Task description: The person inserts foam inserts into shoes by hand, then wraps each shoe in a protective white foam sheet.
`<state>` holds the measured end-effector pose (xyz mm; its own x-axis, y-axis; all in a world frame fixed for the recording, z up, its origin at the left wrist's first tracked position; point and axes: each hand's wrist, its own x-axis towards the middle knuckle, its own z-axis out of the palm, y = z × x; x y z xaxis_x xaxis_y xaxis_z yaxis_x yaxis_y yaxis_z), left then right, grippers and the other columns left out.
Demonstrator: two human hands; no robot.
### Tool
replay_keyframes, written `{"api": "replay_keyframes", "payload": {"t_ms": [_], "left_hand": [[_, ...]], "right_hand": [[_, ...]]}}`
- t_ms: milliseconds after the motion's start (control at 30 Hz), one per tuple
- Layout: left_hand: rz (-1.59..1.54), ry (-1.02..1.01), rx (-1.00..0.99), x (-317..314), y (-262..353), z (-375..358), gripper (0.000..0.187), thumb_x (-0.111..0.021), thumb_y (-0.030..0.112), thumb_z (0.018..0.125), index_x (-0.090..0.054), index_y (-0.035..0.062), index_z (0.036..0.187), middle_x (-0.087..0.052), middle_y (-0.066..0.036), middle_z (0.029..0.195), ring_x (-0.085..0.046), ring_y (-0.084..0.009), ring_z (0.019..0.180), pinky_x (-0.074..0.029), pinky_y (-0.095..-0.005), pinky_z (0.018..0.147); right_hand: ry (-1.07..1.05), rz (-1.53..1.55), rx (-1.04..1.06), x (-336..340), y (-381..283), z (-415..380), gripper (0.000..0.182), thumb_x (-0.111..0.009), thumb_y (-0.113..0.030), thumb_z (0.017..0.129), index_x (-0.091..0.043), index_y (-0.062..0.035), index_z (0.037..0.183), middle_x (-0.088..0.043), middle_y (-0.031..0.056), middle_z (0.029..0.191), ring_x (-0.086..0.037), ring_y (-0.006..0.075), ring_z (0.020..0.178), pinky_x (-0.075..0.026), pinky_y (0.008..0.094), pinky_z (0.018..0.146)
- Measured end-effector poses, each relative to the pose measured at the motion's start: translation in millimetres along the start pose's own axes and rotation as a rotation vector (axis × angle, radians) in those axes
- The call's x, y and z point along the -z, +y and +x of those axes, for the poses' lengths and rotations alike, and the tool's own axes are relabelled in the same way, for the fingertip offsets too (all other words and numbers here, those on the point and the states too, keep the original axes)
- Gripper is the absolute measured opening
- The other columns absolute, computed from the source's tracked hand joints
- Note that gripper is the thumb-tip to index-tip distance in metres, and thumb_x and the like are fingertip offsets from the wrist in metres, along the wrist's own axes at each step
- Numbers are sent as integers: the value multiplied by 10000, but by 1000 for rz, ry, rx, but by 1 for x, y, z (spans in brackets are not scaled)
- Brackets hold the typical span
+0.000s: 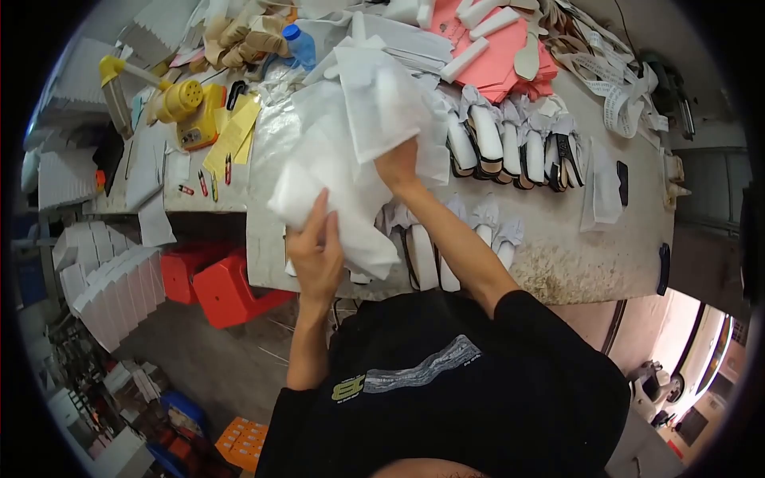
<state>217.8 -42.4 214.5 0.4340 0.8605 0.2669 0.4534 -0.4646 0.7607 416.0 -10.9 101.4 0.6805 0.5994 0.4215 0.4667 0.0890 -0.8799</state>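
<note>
Though crumpled, translucent white sheeting [366, 107] against left hand [316, 255] and right hand [398, 166], apart, grips unclear.

Shoe workshop

Black-strapped open sandals with white stuffing [488, 150] lie in a row right of centre on a broad, stained grey worktable [594, 263]; stacked white cardboard boxes [115, 291] crowd the left edge.

Red stools [229, 296] stand on a grey floor [219, 358] beside a stained table [590, 267] — bright light [665, 315] at lower right.
</note>
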Motion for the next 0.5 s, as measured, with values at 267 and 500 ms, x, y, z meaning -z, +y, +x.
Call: {"api": "replay_keyframes", "payload": {"t_ms": [267,500], "left_hand": [[-66,-130,-10,41,-12,-24,406,-596,-25,897,-589,4,1303,-681,-134,1020,-543,-156,760,-481,-271,689],[-22,94,-196,0,45,8,370,-631,-19,880,-612,-31,1249,-698,-150,1044,-638,-161,820,-521,-253,722]], "right_hand": [[-159,37,90,71,-72,-51,286,-721,-174,802,-589,-48,1023,-581,121,1039,-571,266,917,-458,393,822],[-166,-6,78,230,-47,-38,199,-719,-19,768,-676,-23,962,-688,68,993,-653,172,799,-501,276,668]]}}
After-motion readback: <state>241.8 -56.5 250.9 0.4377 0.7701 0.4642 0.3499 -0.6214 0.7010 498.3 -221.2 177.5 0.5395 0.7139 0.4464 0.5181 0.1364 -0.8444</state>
